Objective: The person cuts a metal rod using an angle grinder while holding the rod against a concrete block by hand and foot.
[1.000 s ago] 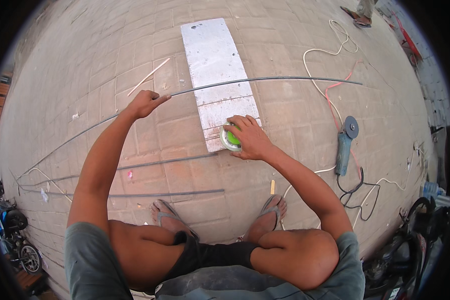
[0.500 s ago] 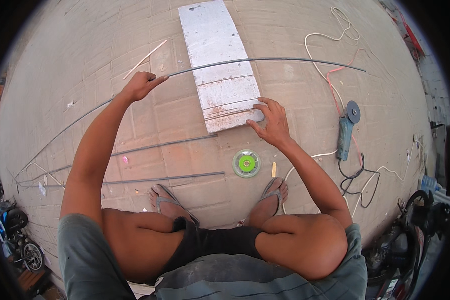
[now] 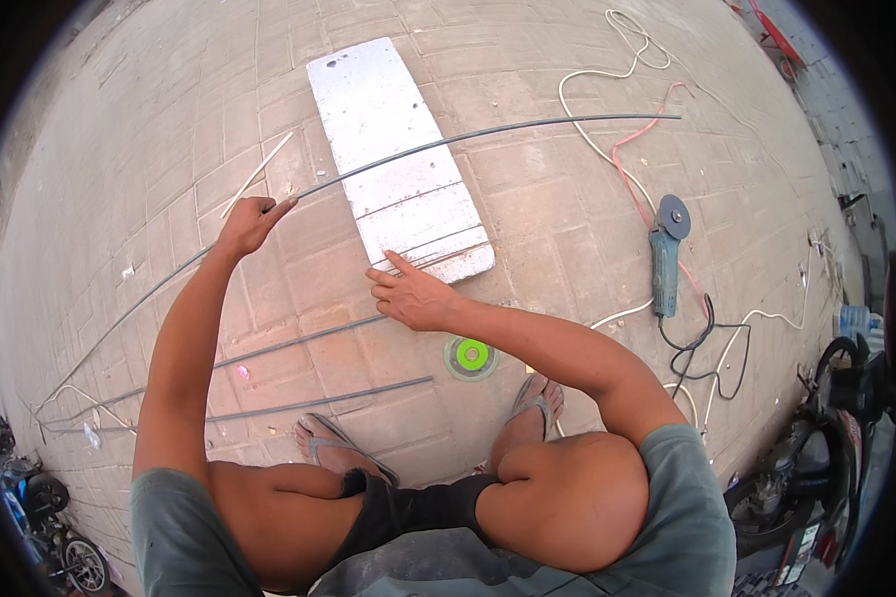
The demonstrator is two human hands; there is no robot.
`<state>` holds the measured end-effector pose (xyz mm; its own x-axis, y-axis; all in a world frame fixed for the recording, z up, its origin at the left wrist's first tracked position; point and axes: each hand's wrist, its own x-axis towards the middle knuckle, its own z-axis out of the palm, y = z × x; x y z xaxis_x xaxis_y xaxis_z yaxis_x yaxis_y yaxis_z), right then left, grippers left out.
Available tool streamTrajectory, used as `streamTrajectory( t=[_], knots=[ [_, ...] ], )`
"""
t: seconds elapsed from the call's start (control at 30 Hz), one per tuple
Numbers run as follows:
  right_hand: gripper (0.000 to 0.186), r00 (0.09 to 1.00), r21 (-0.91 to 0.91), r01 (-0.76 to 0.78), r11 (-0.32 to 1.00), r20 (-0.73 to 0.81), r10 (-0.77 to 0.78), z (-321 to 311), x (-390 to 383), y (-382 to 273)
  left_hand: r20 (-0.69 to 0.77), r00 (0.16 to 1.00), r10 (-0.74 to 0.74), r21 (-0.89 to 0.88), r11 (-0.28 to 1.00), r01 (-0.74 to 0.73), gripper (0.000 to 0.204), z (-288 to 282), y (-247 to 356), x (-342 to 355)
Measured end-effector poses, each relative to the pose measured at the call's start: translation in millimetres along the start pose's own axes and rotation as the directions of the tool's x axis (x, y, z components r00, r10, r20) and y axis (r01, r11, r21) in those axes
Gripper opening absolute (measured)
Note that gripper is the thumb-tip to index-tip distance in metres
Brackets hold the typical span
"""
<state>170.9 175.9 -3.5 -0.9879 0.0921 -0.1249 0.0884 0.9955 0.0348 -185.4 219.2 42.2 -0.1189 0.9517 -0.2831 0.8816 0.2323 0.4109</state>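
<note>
Two rods (image 3: 348,397) lie on the ground (image 3: 562,224); a third rod (image 3: 408,153) crosses over the slab (image 3: 378,109), seemingly whole, its work apparently still left. Scored lines already mark the slab. The left hand (image 3: 253,228) has its fingers curled around the third rod; the right hand (image 3: 415,298), fingers loosely spread, touches the slab's near edge without evident grip. Grinder (image 3: 664,274) and disc (image 3: 471,355) rest aside.

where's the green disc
In the head view, the green disc lies on the paving just right of centre, below the white slab, left of the right foot.
</note>
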Motion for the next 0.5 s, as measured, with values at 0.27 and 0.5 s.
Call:
streamTrajectory(
  t=[0.27, 0.5],
  knots=[
    [0.019, 0.987, 0.196, 0.152, 0.969, -0.076, -0.139, 14, -93, 63, -0.218, 0.975, 0.038, -0.005, 0.999, -0.04, 0.073, -29, -1, 7],
    [0.023, 0.838, 0.124, -0.536, 0.835, -0.04, 0.544, 3, -213, 165, -0.319, 0.947, -0.034, -0.047, 0.999, 0.02, 0.071, -39, 26, 23]
  ],
)
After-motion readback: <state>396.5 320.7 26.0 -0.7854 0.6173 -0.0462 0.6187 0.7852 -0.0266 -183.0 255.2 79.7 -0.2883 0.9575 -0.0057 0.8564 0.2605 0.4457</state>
